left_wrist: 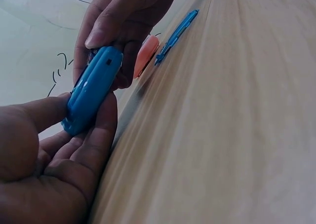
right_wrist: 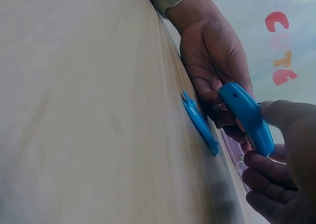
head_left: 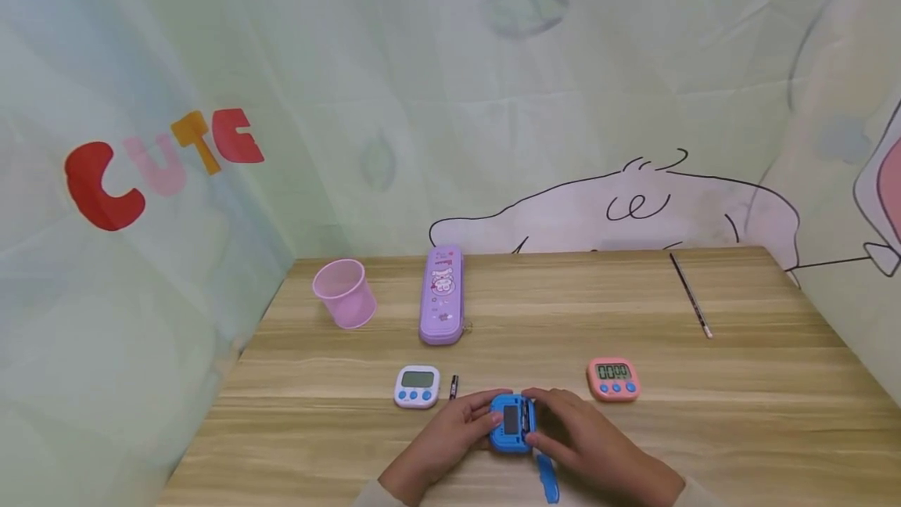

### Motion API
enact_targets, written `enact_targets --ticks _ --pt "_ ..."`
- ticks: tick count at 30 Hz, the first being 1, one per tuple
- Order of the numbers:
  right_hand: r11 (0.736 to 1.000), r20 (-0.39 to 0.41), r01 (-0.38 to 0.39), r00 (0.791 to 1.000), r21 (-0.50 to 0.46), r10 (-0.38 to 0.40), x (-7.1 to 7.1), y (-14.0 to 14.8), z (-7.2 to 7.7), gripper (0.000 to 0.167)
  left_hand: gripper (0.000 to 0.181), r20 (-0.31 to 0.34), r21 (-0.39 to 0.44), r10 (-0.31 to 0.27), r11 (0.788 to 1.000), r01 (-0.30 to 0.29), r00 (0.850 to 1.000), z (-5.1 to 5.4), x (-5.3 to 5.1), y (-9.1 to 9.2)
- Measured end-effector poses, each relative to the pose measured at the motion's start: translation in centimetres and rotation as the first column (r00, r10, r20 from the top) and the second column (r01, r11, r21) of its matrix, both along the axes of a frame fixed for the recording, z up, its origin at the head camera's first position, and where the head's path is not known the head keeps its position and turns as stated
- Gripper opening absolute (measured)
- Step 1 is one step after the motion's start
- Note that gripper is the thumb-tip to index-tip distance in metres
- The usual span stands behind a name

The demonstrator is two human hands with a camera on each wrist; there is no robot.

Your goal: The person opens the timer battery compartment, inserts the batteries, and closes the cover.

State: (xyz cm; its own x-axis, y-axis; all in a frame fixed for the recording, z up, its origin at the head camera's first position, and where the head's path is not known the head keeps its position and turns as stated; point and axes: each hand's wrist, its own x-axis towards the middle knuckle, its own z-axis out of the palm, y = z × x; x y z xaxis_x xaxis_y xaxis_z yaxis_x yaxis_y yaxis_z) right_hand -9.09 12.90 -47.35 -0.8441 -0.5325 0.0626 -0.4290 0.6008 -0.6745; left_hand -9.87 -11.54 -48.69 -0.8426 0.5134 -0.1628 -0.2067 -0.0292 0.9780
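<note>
A blue timer [head_left: 504, 438], its battery slot uncovered on the right side with a battery visible in it, is held just above the table. My left hand [head_left: 450, 438] grips its left side, thumb on the face and fingers beneath, as the left wrist view also shows. At its right edge, thumb and fingers of my right hand [head_left: 598, 444] hold it by the slot. A blue cover [head_left: 547, 479] lies on the table below the right hand; it shows too in the right wrist view [right_wrist: 199, 124].
A white timer [head_left: 417, 387] and a small black battery [head_left: 454, 386] lie left of the hands, a pink timer [head_left: 614, 380] to the right. Farther back are a pink cup [head_left: 352, 305], a purple pencil case [head_left: 441, 296] and a pencil [head_left: 691, 295].
</note>
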Motion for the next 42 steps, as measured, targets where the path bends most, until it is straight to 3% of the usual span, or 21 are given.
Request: enact_targets --ticks 22,33,42 --pt "0.996 0.127 0.010 0.992 -0.085 0.001 0.14 -0.32 0.30 0.061 0.045 0.014 0.035 -0.015 0.999 0.014 1.000 0.06 0.09 -0.03" --pt "0.990 0.150 0.017 0.989 -0.141 0.005 -0.01 -0.24 -0.20 0.058 0.043 0.036 0.033 -0.014 0.999 0.013 0.999 0.20 0.02 0.09" --pt "0.987 0.122 0.017 0.993 -0.158 0.002 0.13 -0.37 -0.09 0.053 0.042 0.045 0.025 -0.008 1.000 0.007 0.999 0.22 -0.10 0.17"
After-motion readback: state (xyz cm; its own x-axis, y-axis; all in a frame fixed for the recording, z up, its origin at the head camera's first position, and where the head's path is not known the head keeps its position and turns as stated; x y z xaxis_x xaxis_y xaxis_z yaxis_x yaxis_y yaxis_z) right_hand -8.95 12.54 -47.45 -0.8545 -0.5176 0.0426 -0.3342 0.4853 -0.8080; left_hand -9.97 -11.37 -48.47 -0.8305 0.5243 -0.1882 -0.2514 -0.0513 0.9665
